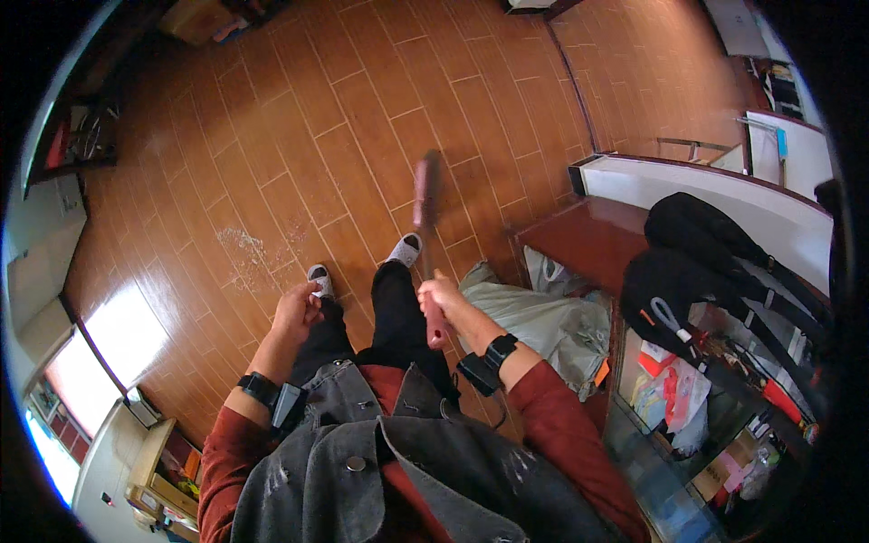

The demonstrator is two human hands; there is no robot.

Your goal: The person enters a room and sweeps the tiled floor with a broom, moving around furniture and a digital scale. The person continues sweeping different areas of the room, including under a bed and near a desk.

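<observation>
A long-handled brush (424, 195) with a pink back and dark bristles is held out in front of me, above the tiled floor. My right hand (439, 293) is wrapped around its handle, and the pink handle end (437, 330) sticks out below the fist. The brush head looks slightly blurred. To the left, my left hand (297, 309) hangs in the air over my shoe with its fingers curled in; nothing shows in it. Beyond that hand, scattered white bits (243, 253) lie on the brown floor (299, 163).
Close on my right, a pale plastic bag (543, 312) leans against a dark red ledge (588, 233). Black backpacks (670, 262) and a glass case (647, 471) with assorted goods stand farther right. A wooden cabinet (154, 471) is at lower left.
</observation>
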